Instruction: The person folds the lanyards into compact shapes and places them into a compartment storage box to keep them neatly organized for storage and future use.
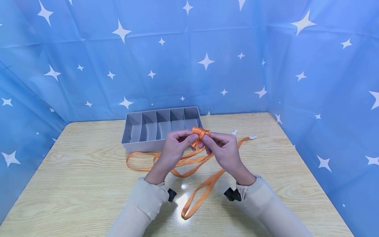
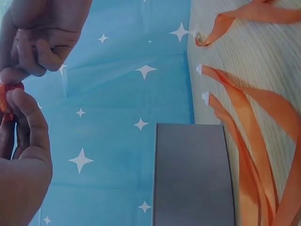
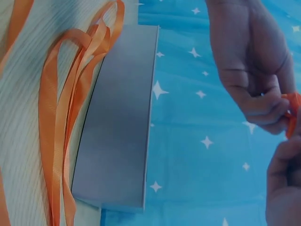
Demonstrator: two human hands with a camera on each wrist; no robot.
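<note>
Both hands meet over the front right corner of the grey tray, holding a rolled-up orange lanyard between them. My left hand pinches its left side with thumb and fingers. On its right side, my right hand pinches it the same way, the thumb pressing the front. The left wrist view shows the fingertips of both hands close together on the orange roll. Part of the roll is hidden behind the fingers. More orange lanyards lie in loose loops on the table below the hands.
The grey tray, split by dividers into several compartments, stands at the back of the wooden table. White end pieces of the lanyards lie to the right. A blue star-patterned curtain hangs behind the table and along its sides.
</note>
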